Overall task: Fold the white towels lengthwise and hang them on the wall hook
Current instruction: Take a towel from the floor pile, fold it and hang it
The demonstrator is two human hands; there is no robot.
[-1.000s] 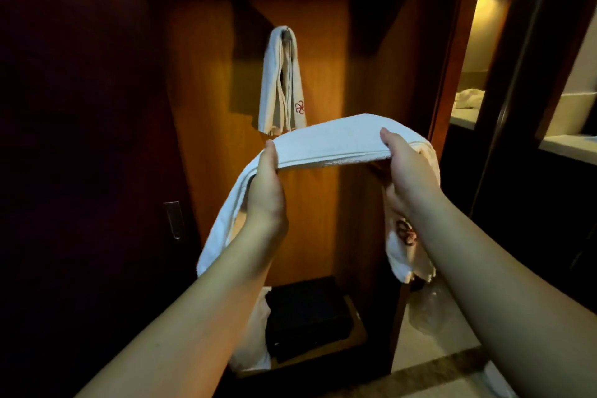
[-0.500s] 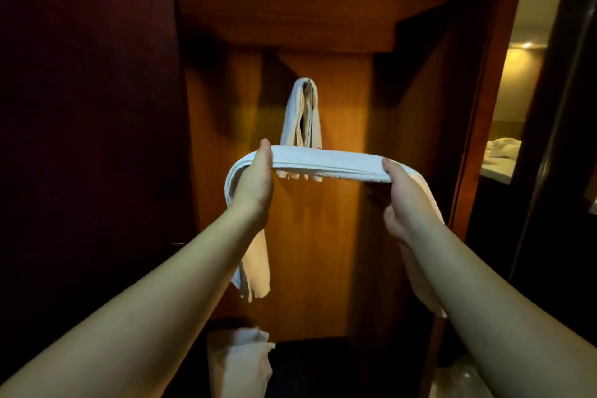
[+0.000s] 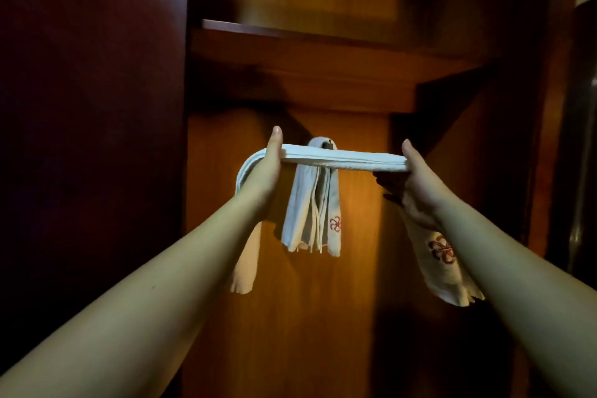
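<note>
A folded white towel (image 3: 342, 161) is stretched level between my two hands, just in front of the wall hook (image 3: 328, 144). My left hand (image 3: 269, 168) grips its left part, thumb on top, and one end hangs down under my left forearm. My right hand (image 3: 412, 184) grips the right part; the other end, with a red emblem, hangs below my right wrist. Another white towel (image 3: 311, 210) with a red emblem hangs from the hook on the wooden back panel, right behind the stretched one.
A wooden shelf (image 3: 323, 42) juts out above the hook. A dark cabinet panel (image 3: 93, 139) stands close on the left, and a dark wooden side wall (image 3: 468, 171) closes the niche on the right.
Both hands have carried the stretched towel up and forward to the level of the hook. The view has tilted upward, so the floor and the room at right are out of sight.
</note>
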